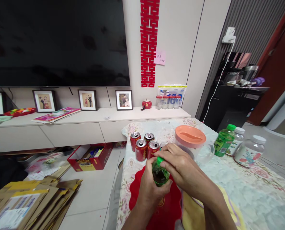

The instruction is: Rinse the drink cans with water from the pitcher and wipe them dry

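Both hands close on a small green plastic bottle with a bright green cap

We see the left hand [149, 183] wrapped snugly around the small green plastic bottle [160, 179], which holds dark liquid, while the right hand [179, 161] bends over its bright green cap [160, 160], fingers closed about it. The bottle is over the red scalloped tray [138, 192]; we cannot tell whether its base touches. Its cap points up, its long axis near upright, though the exact tilt is unclear to us.

Fingers hide much of its label. Beyond the tray, red drink cans [140, 152] carry gold lettering too small for us to read. Right of the tray and farther back, a larger green-capped bottle [224, 142] shows a barcode. On the wall well beyond the tray, we read repeated double-happiness characters down a red paper strip [148, 41].
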`<control>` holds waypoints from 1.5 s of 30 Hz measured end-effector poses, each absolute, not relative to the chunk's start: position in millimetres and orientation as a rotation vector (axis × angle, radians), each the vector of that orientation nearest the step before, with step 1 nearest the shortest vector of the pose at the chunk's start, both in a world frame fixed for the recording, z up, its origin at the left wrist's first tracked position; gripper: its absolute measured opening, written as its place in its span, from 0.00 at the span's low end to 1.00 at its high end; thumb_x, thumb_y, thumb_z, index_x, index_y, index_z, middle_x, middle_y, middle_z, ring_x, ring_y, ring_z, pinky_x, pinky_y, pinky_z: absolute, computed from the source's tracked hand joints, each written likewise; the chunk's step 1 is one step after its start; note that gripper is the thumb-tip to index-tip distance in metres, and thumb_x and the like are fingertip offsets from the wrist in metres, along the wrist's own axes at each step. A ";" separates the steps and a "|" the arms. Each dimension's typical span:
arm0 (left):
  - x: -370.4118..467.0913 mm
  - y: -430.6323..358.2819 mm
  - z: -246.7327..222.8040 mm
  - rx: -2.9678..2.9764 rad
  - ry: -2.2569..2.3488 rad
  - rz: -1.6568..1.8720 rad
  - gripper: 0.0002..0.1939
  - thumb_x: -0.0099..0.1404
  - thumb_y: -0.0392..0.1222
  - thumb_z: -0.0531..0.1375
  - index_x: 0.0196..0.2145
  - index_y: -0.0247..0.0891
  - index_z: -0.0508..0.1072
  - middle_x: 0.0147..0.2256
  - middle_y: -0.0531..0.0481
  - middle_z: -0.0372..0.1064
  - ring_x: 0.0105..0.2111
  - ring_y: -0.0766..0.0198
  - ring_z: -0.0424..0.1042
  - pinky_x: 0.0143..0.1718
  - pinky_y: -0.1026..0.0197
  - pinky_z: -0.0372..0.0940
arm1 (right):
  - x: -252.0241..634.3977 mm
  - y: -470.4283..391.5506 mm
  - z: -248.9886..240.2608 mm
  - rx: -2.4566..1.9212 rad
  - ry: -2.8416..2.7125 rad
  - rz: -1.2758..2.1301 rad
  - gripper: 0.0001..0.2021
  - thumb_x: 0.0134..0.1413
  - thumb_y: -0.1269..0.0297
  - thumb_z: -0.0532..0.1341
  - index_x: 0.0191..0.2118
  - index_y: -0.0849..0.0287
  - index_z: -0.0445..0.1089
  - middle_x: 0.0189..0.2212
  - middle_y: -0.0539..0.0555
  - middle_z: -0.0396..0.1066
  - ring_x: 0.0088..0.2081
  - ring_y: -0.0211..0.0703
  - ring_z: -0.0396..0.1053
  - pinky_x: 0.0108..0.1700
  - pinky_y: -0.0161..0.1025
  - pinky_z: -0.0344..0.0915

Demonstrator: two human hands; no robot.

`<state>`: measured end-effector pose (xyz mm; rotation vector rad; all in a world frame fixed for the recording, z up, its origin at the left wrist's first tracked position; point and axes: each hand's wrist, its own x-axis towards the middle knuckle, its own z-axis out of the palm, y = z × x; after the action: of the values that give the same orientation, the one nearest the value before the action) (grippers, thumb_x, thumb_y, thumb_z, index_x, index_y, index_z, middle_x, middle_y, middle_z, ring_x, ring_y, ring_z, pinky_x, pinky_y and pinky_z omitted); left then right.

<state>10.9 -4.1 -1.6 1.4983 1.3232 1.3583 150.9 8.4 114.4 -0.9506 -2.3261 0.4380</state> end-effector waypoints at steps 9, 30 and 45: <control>11.5 -6.6 8.7 1.479 1.347 1.357 0.28 0.52 0.41 0.66 0.49 0.42 0.62 0.44 0.46 0.74 0.41 0.57 0.77 0.44 0.57 0.72 | 147.1 8.3 120.2 -1.253 -2.267 0.343 0.09 0.61 0.65 0.67 0.46 0.61 0.75 0.42 0.56 0.73 0.46 0.52 0.70 0.48 0.50 0.67; 11.2 -6.5 4.7 1.477 1.319 1.347 0.29 0.52 0.39 0.65 0.51 0.42 0.61 0.43 0.49 0.74 0.39 0.59 0.75 0.43 0.57 0.71 | 158.3 7.9 117.4 -1.025 -2.259 0.402 0.24 0.65 0.66 0.61 0.66 0.56 0.65 0.54 0.59 0.74 0.55 0.51 0.71 0.57 0.50 0.69; 10.7 -5.6 3.7 1.479 1.337 1.340 0.30 0.51 0.37 0.66 0.52 0.41 0.62 0.45 0.47 0.74 0.42 0.57 0.76 0.44 0.56 0.71 | 153.5 12.3 116.5 -1.137 -2.252 0.417 0.22 0.63 0.66 0.64 0.61 0.57 0.70 0.44 0.56 0.75 0.47 0.51 0.72 0.49 0.49 0.71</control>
<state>10.7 -5.6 3.7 1.4785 1.3367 1.3404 153.5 12.3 116.5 -1.1371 -2.2517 0.4166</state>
